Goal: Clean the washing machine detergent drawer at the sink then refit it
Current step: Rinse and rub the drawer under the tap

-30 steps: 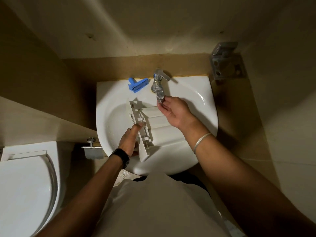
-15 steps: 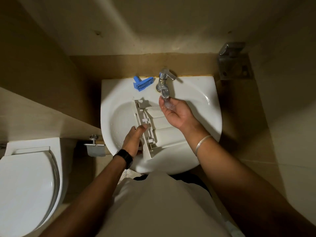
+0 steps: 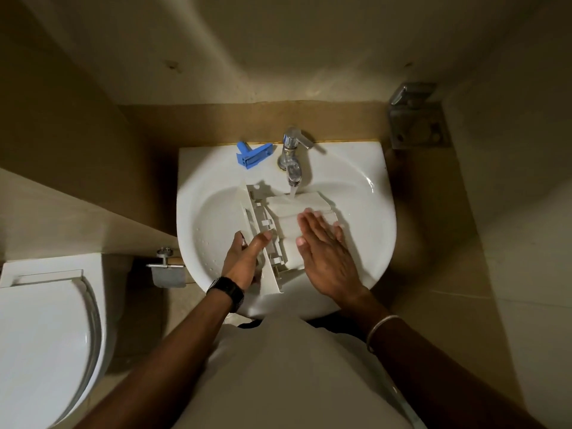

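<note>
Head view is showing the white detergent drawer (image 3: 288, 239) lying in the sink (image 3: 368, 218) under water running from the tap (image 3: 292, 159); the left hand (image 3: 244, 261) is gripping its front panel, the right hand (image 3: 325, 243) is pressing flat, fingers straight, on its underside

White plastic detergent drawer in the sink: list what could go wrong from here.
1. Water from the chrome tap lands on the white plastic detergent drawer and may splash over the white ceramic basin rim.
2. Only the left hand grips the drawer; the right hand lies flat, so it could slip.
3. The small blue plastic piece on the ledge could get knocked off.
</note>
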The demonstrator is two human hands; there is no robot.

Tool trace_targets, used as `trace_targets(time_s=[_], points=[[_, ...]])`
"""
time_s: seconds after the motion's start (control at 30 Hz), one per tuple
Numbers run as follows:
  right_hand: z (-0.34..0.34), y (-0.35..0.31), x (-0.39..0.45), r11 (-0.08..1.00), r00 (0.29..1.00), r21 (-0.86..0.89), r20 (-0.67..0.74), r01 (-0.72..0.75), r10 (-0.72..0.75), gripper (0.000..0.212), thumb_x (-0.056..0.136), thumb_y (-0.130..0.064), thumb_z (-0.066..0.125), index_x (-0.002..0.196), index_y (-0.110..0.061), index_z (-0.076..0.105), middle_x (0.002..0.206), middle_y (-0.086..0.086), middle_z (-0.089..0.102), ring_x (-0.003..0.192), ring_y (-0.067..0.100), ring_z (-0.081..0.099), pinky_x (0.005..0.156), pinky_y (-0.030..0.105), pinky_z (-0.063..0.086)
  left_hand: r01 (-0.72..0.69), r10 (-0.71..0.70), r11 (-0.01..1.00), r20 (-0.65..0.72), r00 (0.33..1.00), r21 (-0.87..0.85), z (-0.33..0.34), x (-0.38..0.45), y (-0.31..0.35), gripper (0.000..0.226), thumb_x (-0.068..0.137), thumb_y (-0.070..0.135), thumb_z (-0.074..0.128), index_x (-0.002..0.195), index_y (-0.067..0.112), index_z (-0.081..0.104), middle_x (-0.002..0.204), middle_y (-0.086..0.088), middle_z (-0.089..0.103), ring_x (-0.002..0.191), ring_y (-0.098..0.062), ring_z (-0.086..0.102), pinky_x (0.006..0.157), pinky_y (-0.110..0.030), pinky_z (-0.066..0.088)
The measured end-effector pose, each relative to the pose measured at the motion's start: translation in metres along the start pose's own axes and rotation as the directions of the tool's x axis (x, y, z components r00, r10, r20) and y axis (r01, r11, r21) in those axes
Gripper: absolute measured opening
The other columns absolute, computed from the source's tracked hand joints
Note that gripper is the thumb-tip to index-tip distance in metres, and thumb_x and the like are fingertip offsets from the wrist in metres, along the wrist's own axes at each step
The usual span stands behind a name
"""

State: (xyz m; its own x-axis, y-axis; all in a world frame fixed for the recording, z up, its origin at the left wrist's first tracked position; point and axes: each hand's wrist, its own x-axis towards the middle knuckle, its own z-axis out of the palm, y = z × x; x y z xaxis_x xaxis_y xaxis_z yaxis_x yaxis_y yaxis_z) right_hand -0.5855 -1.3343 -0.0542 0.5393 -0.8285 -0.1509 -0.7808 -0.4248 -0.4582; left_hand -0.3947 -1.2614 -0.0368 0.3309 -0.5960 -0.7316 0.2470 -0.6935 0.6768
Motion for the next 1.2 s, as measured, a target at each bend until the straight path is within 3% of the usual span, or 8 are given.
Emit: trace_targets(time_s=[0.17, 0.4, 0.57, 0.7, 0.87, 0.93, 1.07, 1.2], points=[[0.005, -0.037, -0.009, 0.994, 0.994, -0.042, 0.037, 0.101, -0.099, 0.058, 0.112, -0.045, 0.019, 0.166, -0.023, 0.017, 0.173, -0.007, 0.008, 0.159, 0.008, -0.006, 0.130, 0.046, 0.001, -0.007, 0.006, 0.998, -0.011, 1.000, -0.063, 0.001, -0.003, 0.000, 0.102, 0.061, 0.082, 0.057, 0.146, 0.026, 0.054, 0.139, 0.004, 0.062, 0.124, -0.018, 0.056, 0.082, -0.033, 0.047], [-0.018, 0.010, -0.007, 0.997, 0.995, -0.044, 0.076, -0.059, 0.062, 0.057, 0.112, -0.048, 0.017, 0.166, -0.034, 0.006, 0.173, -0.014, -0.009, 0.157, 0.006, -0.017, 0.130, 0.049, -0.001, -0.023, 0.023, 1.000, -0.015, 1.000, 0.001, 0.002, -0.004, 0.001, 0.118, 0.060, 0.083, 0.059, 0.158, 0.021, 0.038, 0.145, 0.000, 0.058, 0.122, -0.022, 0.059, 0.086, -0.038, 0.047], [-0.005, -0.031, -0.020, 0.968, 0.971, -0.104, 0.103, 0.227, -0.217, 0.061, 0.111, -0.050, 0.017, 0.166, -0.022, 0.017, 0.174, -0.006, 0.007, 0.160, 0.010, -0.004, 0.130, 0.046, 0.004, 0.022, -0.023, 0.997, -0.009, 1.000, -0.078, 0.001, -0.003, -0.002, 0.114, 0.064, 0.080, 0.065, 0.157, 0.020, 0.040, 0.155, -0.003, 0.052, 0.137, -0.029, 0.053, 0.087, -0.038, 0.049], [-0.026, 0.007, -0.002, 0.994, 0.996, -0.104, 0.088, 0.014, -0.005, 0.055, 0.112, -0.051, 0.014, 0.165, -0.038, 0.007, 0.172, -0.020, -0.002, 0.157, 0.006, -0.016, 0.129, 0.045, -0.009, 0.015, -0.015, 0.998, 0.009, 1.000, -0.054, -0.002, -0.003, 0.003, 0.117, 0.061, 0.081, 0.064, 0.159, 0.022, 0.039, 0.155, -0.001, 0.053, 0.134, -0.025, 0.053, 0.080, -0.029, 0.045], [-0.027, 0.001, 0.030, 0.950, 0.989, 0.305, -0.113, -0.060, 0.098, 0.037, 0.108, -0.030, 0.048, 0.139, -0.018, 0.065, 0.156, -0.003, 0.051, 0.151, 0.013, 0.036, 0.127, 0.034, 0.024, 0.003, -0.002, 0.999, 0.005, 1.000, -0.037, -0.004, 0.000, 0.012, 0.077, 0.061, 0.077, 0.059, 0.125, 0.035, 0.068, 0.124, 0.005, 0.070, 0.117, -0.023, 0.063, 0.091, -0.044, 0.052], [-0.033, -0.019, 0.054, 0.763, 0.937, 0.628, -0.153, -0.152, 0.313, 0.024, 0.100, -0.016, 0.060, 0.115, -0.010, 0.078, 0.121, 0.001, 0.075, 0.117, 0.014, 0.066, 0.111, 0.033, 0.048, 0.019, -0.018, 0.999, 0.012, 1.000, -0.041, -0.008, 0.004, 0.014, 0.060, 0.065, 0.074, 0.061, 0.111, 0.038, 0.072, 0.117, 0.002, 0.074, 0.114, -0.029, 0.067, 0.102, -0.055, 0.052], [-0.055, -0.046, 0.099, -0.209, 0.780, 0.931, 0.366, -0.300, 0.508, 0.014, 0.097, -0.003, 0.060, 0.103, 0.005, 0.069, 0.098, 0.018, 0.067, 0.095, 0.025, 0.065, 0.093, 0.034, 0.060, 0.018, -0.016, 0.999, 0.028, 0.999, -0.051, -0.016, 0.008, 0.019, 0.048, 0.068, 0.070, 0.059, 0.104, 0.042, 0.075, 0.108, 0.003, 0.078, 0.108, -0.027, 0.070, 0.097, -0.048, 0.055], [-0.057, -0.039, 0.117, -0.505, 0.743, 0.798, 0.549, -0.330, 0.382, 0.023, 0.103, -0.007, 0.047, 0.111, 0.009, 0.062, 0.111, 0.023, 0.064, 0.099, 0.032, 0.065, 0.080, 0.034, 0.064, 0.014, -0.010, 0.996, 0.052, 0.999, -0.087, -0.016, 0.007, 0.019, 0.056, 0.064, 0.069, 0.060, 0.108, 0.036, 0.074, 0.098, 0.003, 0.080, 0.098, -0.024, 0.072, 0.088, -0.042, 0.058]])
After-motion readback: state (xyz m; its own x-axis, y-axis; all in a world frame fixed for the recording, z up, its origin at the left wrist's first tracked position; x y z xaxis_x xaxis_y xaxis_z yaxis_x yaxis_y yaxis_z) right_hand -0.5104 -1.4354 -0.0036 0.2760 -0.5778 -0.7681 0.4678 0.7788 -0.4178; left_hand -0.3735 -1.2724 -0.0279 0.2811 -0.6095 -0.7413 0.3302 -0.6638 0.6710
